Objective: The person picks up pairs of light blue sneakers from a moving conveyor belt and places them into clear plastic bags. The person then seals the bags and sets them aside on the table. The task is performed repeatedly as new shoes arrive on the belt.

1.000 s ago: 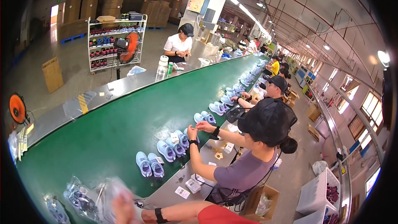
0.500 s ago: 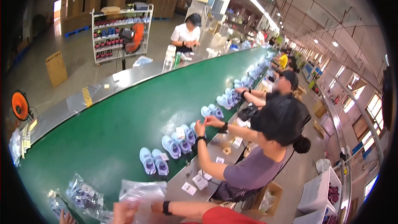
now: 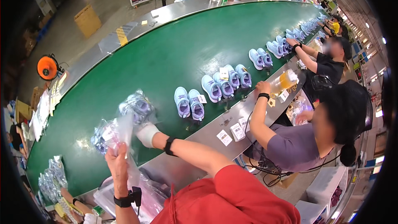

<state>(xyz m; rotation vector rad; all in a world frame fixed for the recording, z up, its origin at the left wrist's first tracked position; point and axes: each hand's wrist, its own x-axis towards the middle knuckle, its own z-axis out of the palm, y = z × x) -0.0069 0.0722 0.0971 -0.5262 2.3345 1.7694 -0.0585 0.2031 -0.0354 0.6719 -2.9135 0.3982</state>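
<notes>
1. The left hand point(image 3: 117, 159) is bent nearly closed, thumb and fingers drawn together on a clear plastic bag point(image 3: 126, 128) with almost no gap between them.
2. The right hand point(image 3: 146, 135) wears a white covering. Its fingers reach in behind the clear plastic, so I cannot tell how far they are spread or whether they grip anything; the hand is just beside the upper bagged shoes point(image 3: 138, 104).
3. From the left fingers, the held plastic stretches away from the person, its long axis running up the view with a slight lean to the right. Its far end lies between the upper bagged shoes and the lower bagged shoes point(image 3: 100, 137); whether it encloses either is unclear.
4. Both bundles rest on the green belt point(image 3: 137, 64) in front of the hands. The wrapping and blur hide which way their toes point.
5. To the right on the belt, an unwrapped blue pair point(image 3: 182, 103) lies side by side, toes away from the person, heels toward the near edge, the long axes leaning slightly left at the toes.
6. Further right stand more light-blue shoes point(image 3: 212, 88), several bearing white tags.
7. Along the near edge, the metal tabletop point(image 3: 195, 151) carries white cards point(image 3: 237, 131), close to a co-worker in purple point(image 3: 290, 147).
8. At lower left, another person's hand point(image 3: 65, 194) is near more bagged shoes point(image 3: 52, 176).
</notes>
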